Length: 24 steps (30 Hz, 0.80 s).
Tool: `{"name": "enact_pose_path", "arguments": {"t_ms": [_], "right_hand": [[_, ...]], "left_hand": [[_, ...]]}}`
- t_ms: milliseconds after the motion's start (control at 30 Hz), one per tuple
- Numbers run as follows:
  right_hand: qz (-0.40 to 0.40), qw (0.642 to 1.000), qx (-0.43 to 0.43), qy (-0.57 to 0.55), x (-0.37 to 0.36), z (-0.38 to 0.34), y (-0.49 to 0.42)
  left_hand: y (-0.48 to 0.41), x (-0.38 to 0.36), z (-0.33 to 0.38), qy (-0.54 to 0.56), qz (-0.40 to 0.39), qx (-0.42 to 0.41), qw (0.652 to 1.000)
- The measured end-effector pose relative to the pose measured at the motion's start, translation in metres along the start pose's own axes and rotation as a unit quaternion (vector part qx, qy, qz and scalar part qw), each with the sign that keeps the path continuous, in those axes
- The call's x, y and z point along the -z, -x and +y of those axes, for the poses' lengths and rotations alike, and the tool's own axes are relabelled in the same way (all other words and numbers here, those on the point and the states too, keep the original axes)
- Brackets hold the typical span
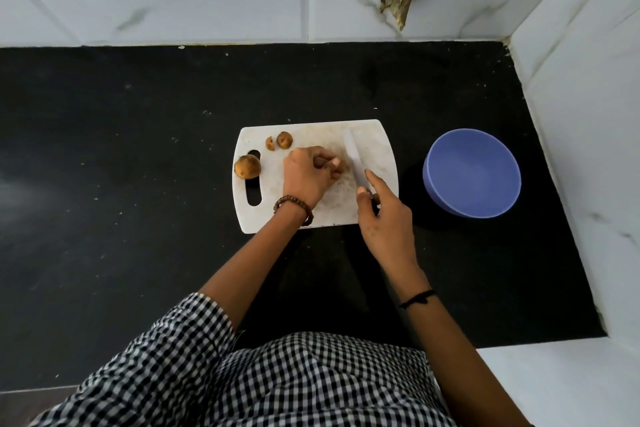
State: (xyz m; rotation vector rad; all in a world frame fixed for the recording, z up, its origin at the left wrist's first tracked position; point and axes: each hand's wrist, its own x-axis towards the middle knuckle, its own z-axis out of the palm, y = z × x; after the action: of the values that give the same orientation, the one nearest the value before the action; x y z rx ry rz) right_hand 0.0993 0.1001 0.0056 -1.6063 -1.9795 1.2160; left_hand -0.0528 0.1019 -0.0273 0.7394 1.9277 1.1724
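A white cutting board (pixel 377 149) lies on the black counter. My left hand (pixel 308 175) curls its fingers round a small brown potato piece (pixel 341 166) at the board's middle, mostly hiding it. My right hand (pixel 384 215) grips a knife (pixel 355 159) by its handle, index finger laid along the white blade's back. The blade lies just right of the held piece, tip pointing away from me. A whole small potato (pixel 247 166) sits at the board's left edge. Two smaller pieces, one (pixel 284 140) beside the other (pixel 270 143), lie near the far left corner.
A blue bowl (pixel 472 172) stands on the counter right of the board, with nothing visible in it. White marble walls close the counter at the back and right. A hole (pixel 394 0) is broken in the back wall. Black counter (pixel 121 149) stretches to the left.
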Motion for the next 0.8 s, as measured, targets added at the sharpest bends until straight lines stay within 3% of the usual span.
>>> {"name": "enact_pose_path", "arguments": {"t_ms": [600, 800], "right_hand": [[0.013, 0.997, 0.046, 0.056, -0.026, 0.007, -0.001], [0.007, 0.994, 0.056, 0.090, -0.036, 0.011, -0.011]], "left_hand": [[-0.002, -0.010, -0.003, -0.156, 0.038, -0.111, 0.981], [-0.007, -0.014, -0.007, -0.182, 0.043, -0.111, 0.976]]}}
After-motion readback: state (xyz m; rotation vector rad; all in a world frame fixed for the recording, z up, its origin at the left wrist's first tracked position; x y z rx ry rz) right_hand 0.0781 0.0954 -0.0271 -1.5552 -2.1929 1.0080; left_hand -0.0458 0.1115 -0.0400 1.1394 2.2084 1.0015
